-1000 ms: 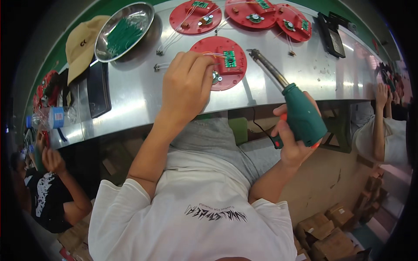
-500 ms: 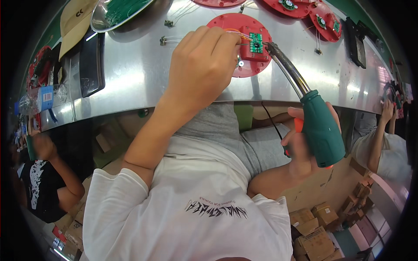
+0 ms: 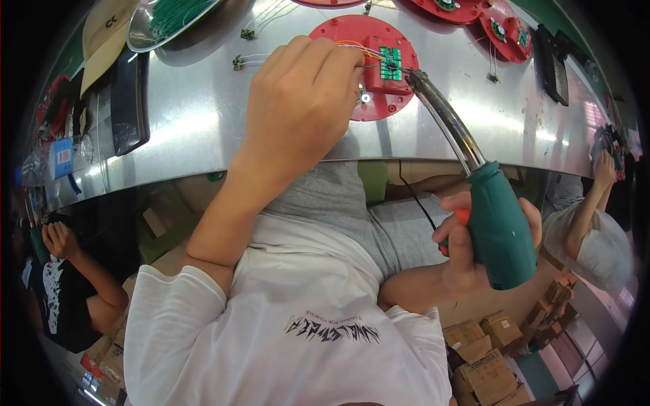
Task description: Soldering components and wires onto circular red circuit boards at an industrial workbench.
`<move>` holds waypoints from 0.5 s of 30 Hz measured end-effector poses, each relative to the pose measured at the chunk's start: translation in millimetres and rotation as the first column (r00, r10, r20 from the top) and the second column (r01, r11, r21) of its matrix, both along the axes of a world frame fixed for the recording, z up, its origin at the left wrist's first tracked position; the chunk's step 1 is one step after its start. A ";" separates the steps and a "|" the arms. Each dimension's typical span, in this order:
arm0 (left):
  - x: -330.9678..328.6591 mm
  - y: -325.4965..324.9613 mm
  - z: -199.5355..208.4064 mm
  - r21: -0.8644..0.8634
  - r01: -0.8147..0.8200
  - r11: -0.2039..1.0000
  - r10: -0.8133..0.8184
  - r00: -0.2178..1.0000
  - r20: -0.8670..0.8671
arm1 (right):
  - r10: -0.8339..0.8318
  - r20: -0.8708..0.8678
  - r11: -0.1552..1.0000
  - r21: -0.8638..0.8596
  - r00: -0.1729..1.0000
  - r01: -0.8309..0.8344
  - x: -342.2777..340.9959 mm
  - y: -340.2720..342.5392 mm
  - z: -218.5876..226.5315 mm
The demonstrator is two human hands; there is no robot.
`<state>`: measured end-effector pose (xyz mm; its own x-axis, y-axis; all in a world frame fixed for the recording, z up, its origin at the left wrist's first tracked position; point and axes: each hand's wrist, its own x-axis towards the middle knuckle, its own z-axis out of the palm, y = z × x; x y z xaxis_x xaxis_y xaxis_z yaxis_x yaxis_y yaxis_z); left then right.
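My left hand (image 3: pixel 298 101) is closed in a pinch over the left part of a round red plastic disc (image 3: pixel 325 28). From its fingertips a thin wire runs to a small green circuit board (image 3: pixel 391 64), which sits on a raised red block on the disc. Orange and purple wires (image 3: pixel 359 46) arch from beside my fingers to the board. My right hand (image 3: pixel 467 237) is wrapped around the dark green handle of a soldering gun (image 3: pixel 501 230) with an orange trigger. Its dark tip lies just beside the board's right edge; whether they touch, I cannot tell.
More red discs (image 3: pixel 504 34) with green boards lie at the back right. A metal bowl of green wires (image 3: pixel 139 27), a tan cap (image 3: pixel 105 40) and a black case (image 3: pixel 128 101) are on the left. Other people sit at both sides. A black cable hangs below the metal table's edge.
The soldering gun's handle has dropped a little toward me, while its tip stays by the board. The whole scene has shifted slightly left. My left hand keeps its pinch.
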<state>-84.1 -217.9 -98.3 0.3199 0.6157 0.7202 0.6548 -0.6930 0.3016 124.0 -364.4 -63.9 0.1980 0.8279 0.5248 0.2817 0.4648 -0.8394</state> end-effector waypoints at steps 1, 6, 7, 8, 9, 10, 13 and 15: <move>-0.7 0.0 -0.7 0.017 -0.005 1.000 0.005 1.000 0.005 | -0.033 -0.037 0.999 0.011 0.999 0.033 -2.7 2.2 0.6; 1.0 2.2 -2.9 0.049 -0.023 0.999 0.025 0.999 -0.044 | -0.050 0.107 0.999 0.009 0.993 0.049 2.7 10.4 5.5; 1.8 4.7 -5.9 0.099 -0.027 0.995 0.032 0.998 -0.055 | -0.041 0.124 0.999 0.001 0.991 0.042 4.1 11.5 6.6; 2.0 5.6 -7.9 0.147 -0.030 0.989 0.040 0.997 -0.066 | -0.033 0.141 0.999 -0.009 0.989 0.034 4.4 12.4 6.6; 1.2 0.4 -2.9 0.126 -0.037 0.991 0.046 0.996 -0.073 | -0.040 0.078 0.998 -0.052 0.996 0.044 3.3 11.6 4.7; 2.1 -3.4 10.6 0.065 -0.019 0.998 0.023 0.997 -0.067 | -0.034 0.078 0.996 -0.075 0.996 0.040 0.6 13.7 5.3; 4.7 -6.3 43.4 -0.004 -0.028 1.000 0.026 0.971 -0.236 | -0.062 0.080 0.997 -0.043 0.995 0.066 -5.9 19.7 5.3; 4.3 -6.4 48.4 -0.003 -0.051 0.999 0.045 0.911 -0.410 | -0.059 0.095 0.997 -0.038 0.994 0.063 -5.6 19.3 6.7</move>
<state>-79.8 -224.4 -50.0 0.5548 0.6463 0.5239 0.7552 -0.6555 0.0090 118.4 -345.0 -57.3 0.2004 0.8368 0.5095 0.3869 0.4102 -0.8259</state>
